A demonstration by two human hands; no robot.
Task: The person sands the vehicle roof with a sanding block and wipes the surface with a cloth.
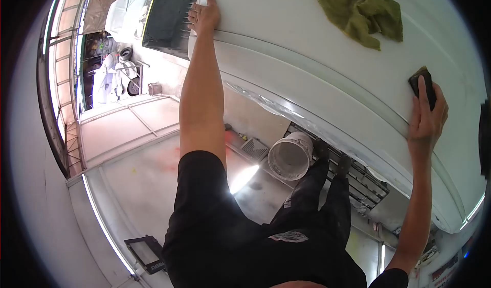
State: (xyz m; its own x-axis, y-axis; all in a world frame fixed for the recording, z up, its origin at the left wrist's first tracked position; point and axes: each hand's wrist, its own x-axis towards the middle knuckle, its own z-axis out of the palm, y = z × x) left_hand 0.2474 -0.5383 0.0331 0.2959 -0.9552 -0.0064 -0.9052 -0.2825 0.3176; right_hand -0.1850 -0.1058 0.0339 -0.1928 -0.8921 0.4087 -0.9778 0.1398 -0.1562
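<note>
A large white car panel [286,17] stretches in front of me. My left hand [205,17] rests on its left edge, thumb apart and fingers reaching over the border, holding nothing. At the right, my right hand [428,115] grips a black sanding block [422,86] against the white surface, with one finger laid along its top. A brownish edge shows at the block's far end; its underside is hidden. Beyond the block lies a crumpled olive-green cloth [360,12] on the panel, touched by neither hand.
On the floor by my feet stands a whitish bucket [290,156], beside a dark floor grate [376,188]. Clear plastic film [266,101] hangs along the panel's lower edge. A black framed lamp [146,253] is at lower left. Wheels and clutter [134,86] lie past the opening.
</note>
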